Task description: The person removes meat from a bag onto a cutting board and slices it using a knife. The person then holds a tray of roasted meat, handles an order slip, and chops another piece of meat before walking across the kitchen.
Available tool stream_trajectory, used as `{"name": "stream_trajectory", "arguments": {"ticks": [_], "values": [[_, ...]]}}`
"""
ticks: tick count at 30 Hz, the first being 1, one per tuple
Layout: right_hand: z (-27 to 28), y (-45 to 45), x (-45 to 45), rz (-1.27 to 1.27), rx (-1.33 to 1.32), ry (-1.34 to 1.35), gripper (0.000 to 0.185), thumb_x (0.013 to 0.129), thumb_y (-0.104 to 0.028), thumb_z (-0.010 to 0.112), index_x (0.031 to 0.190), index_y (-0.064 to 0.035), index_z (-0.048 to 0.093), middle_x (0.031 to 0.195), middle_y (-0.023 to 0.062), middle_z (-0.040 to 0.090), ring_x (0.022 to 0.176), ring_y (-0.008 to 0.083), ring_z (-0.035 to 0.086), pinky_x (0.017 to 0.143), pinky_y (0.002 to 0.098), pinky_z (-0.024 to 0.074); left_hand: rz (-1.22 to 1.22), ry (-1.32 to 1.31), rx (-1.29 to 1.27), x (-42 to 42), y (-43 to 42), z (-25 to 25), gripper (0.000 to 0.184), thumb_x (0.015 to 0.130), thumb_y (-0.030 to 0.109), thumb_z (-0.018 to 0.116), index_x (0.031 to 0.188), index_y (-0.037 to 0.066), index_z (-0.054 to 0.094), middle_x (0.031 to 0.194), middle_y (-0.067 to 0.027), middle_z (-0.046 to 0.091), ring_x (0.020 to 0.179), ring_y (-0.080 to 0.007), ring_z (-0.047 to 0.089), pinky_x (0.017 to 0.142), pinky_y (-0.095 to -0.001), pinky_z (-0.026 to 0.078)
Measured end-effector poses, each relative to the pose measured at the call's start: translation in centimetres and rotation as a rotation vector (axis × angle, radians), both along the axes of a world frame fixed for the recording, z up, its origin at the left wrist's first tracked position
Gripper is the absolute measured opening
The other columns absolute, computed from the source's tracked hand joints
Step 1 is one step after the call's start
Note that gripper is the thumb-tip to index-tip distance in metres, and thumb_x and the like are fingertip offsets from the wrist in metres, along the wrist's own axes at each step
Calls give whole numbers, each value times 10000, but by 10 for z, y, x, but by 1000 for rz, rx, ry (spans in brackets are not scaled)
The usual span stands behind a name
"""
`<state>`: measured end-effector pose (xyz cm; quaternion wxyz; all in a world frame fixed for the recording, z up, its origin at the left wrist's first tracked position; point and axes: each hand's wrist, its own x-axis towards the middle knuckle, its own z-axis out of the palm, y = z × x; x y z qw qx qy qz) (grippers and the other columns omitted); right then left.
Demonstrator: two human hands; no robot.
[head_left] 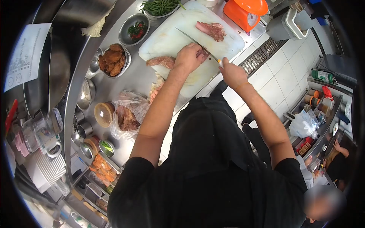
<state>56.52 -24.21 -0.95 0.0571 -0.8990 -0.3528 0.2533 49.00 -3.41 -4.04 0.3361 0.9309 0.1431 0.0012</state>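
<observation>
On the white cutting board (167,36), my left hand (189,57) presses with curled fingers on a piece of meat (204,56). The fingers of my right hand (232,75) are wrapped round the handle of a knife (197,44), whose long blade points up and left across the board, beside my left fingertips. One raw meat piece (161,61) lies left of my left hand. Another meat piece (213,31) is near the top right of the board, apart from both hands.
Left of the board stand a bowl of browned meat (112,60), a bowl with red and green pieces (134,29) and bagged meat (128,117). Green beans (159,7) and an orange scale (243,14) are beyond. Another person (325,203) is at the lower right.
</observation>
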Motion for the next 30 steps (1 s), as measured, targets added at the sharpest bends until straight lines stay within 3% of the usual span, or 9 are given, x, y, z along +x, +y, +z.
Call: {"name": "stream_trajectory", "arguments": {"ticks": [4, 7, 11, 16, 22, 25, 28, 30], "values": [[-5, 29, 21, 57, 94, 25, 292, 1038, -257, 577, 1133, 16, 536, 923, 241, 737, 884, 438, 729, 783, 528, 570, -3, 17, -49, 0, 6, -1, 279, 876, 159, 735, 1127, 39, 716, 1156, -142, 694, 1076, -343, 688, 956, -420, 554], [42, 26, 19, 86, 14, 27, 294, 1037, -248, 583, 1127, 30, 544, 955, 255, 736, 905, 435, 732, 800, 525, 570, 28, -29, -103, -4, 7, -4, 286, 884, 164, 738, 1139, 36, 711, 1155, -148, 691, 1083, -349, 684, 959, -421, 552], [66, 1, -3, 62, -98, 55, 300, 1038, -251, 584, 1124, 31, 528, 941, 248, 739, 899, 433, 735, 800, 526, 573, 27, -15, -47, -6, 2, 3, 289, 891, 168, 741, 1144, 32, 707, 1153, -151, 688, 1089, -348, 680, 954, -427, 553], [-3, 9, -11, -39, -25, 86, 300, 1042, -272, 575, 1136, 3, 500, 905, 232, 740, 880, 434, 736, 769, 537, 574, 10, 0, -42, -4, 2, -3, 269, 898, 148, 733, 1143, 41, 710, 1158, -151, 685, 1089, -345, 679, 955, -428, 553], [0, 38, 14, 62, 126, 34, 322, 1042, -283, 582, 1114, 26, 523, 896, 254, 727, 857, 453, 721, 767, 550, 564, 30, -23, -83, -10, 2, 2, 259, 904, 141, 728, 1144, 44, 714, 1163, -150, 688, 1099, -354, 677, 962, -434, 547], [31, 23, 13, 108, 78, 10, 324, 1036, -282, 594, 1112, 27, 531, 894, 238, 730, 847, 448, 721, 770, 547, 562, 49, -54, -39, -17, 6, -6, 254, 913, 165, 728, 1132, 37, 714, 1164, -158, 688, 1093, -357, 678, 956, -433, 549], [64, 10, 6, 70, -81, 64, 300, 1031, -254, 596, 1112, 31, 551, 909, 230, 737, 910, 423, 732, 799, 516, 574, 103, 31, 14, -14, -2, 4, 388, 878, 290, 779, 1161, 42, 686, 1179, -154, 684, 1108, -351, 673, 958, -458, 537], [49, -2, 7, 69, -69, 17, 307, 1031, -267, 600, 1111, 26, 550, 901, 225, 737, 901, 421, 732, 791, 518, 575, 165, 39, 157, -10, -18, 8, 514, 832, 378, 811, 1198, 57, 646, 1208, -150, 660, 1144, -348, 646, 979, -480, 511]]}}
